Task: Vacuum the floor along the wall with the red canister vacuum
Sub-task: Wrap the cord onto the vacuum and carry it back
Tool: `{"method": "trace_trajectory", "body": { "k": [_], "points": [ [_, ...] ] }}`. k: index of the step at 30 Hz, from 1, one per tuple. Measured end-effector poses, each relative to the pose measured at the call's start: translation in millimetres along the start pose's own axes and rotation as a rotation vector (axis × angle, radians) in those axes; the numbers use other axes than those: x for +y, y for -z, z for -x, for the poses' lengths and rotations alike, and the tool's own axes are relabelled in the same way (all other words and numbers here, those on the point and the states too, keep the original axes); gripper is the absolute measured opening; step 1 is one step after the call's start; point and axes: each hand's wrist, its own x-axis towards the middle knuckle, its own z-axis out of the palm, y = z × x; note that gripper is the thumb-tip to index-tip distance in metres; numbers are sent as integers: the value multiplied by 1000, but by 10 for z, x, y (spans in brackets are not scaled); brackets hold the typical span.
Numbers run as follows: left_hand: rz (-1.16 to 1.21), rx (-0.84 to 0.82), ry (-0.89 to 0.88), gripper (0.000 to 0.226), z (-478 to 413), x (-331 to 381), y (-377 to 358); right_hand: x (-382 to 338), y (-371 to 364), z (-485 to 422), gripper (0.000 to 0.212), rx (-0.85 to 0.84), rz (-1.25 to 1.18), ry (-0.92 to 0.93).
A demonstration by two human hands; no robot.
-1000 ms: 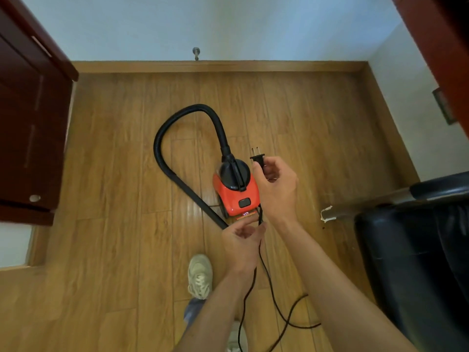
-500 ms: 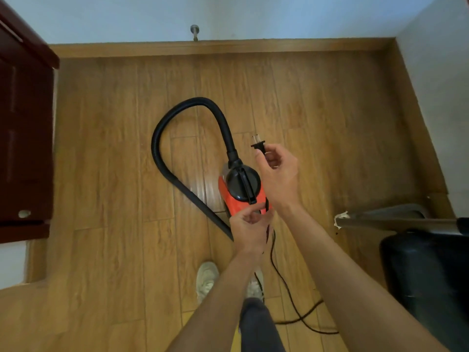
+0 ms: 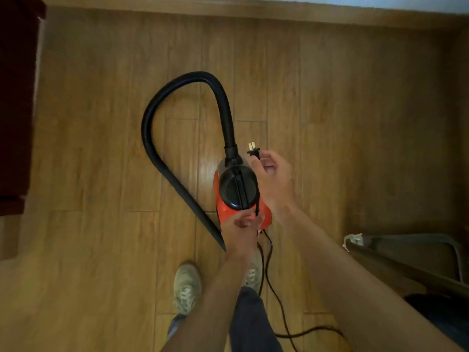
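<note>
— Room to move?
— Open wooden floor (image 3: 342,110) up to the baseboard (image 3: 253,11) ahead; hemmed by a dark cabinet (image 3: 15,97) on the left, a chair frame (image 3: 406,247) on the right.
— And the red canister vacuum (image 3: 237,189)?
— Standing on the floor just under both hands, hose (image 3: 152,128) looping left.
— Grip?
— Plug (image 3: 253,151) pinched in the right hand (image 3: 275,181), prongs up; cord (image 3: 257,199) gripped lower by the left hand (image 3: 241,228).

The vacuum canister (image 3: 224,212) has a red-orange body and a black lid (image 3: 236,186). The hose (image 3: 147,138), cord (image 3: 271,250) and plug (image 3: 254,151) are black. The floor (image 3: 355,123) shows brown wood-grain planks. The cabinet (image 3: 15,97) at upper left is dark red-brown. The shoe (image 3: 187,288) is pale beige.
</note>
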Motion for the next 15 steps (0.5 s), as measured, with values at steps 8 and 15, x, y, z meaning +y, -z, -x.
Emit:
{"method": "trace_trajectory", "body": {
  "k": [8,15],
  "points": [
    [17,73,83,24,-614,-342,-91,544,-322,-435,17,-104,66,-127],
    [-257,-1,-73,23,-1011,-515,-13,934,-681,-833,18,-76,183,-85]
  ]
}}
